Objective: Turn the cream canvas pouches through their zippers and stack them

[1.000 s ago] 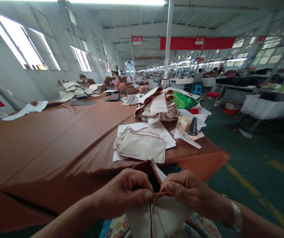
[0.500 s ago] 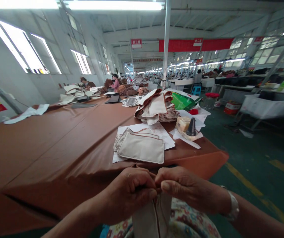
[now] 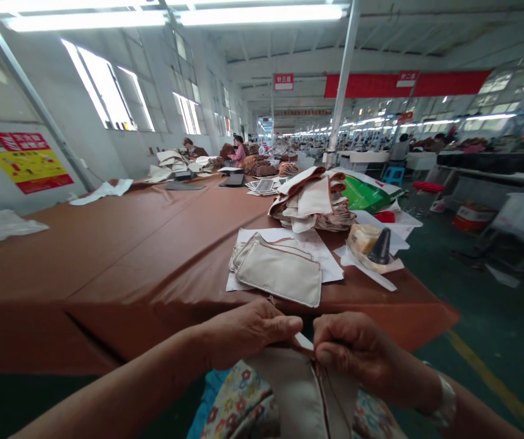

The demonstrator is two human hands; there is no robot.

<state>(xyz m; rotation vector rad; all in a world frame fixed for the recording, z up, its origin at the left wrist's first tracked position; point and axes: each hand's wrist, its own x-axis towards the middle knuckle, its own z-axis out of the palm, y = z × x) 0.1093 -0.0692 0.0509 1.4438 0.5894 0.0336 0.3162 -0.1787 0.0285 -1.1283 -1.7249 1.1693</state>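
Across my lap lies a cream leather piece point(image 3: 291, 387) with a dark brown-edged seam running down it. My left hand point(image 3: 250, 332) grips its upper edge, thumb stretched along the top and the other fingers mostly hidden. At the top of the seam, my right hand point(image 3: 360, 347) pinches the same piece between thumb and curled fingers. A gap with a pale strip shows between the hands. Just beyond them, a small stack of cream stitched panels point(image 3: 282, 274) rests on white paper point(image 3: 332, 265) near the table's front edge.
The brown-covered table point(image 3: 119, 262) stretches ahead and left. Behind the panels sits a heap of folded cream pieces point(image 3: 314, 201) beside a green bag point(image 3: 365, 194). A dark cone point(image 3: 380, 247) and a tape roll point(image 3: 362, 238) stand at right. People work farther back.
My hands have moved apart, and the left thumb now lies straighter along the piece's edge. The right hand still pinches by the seam. The view has turned left.
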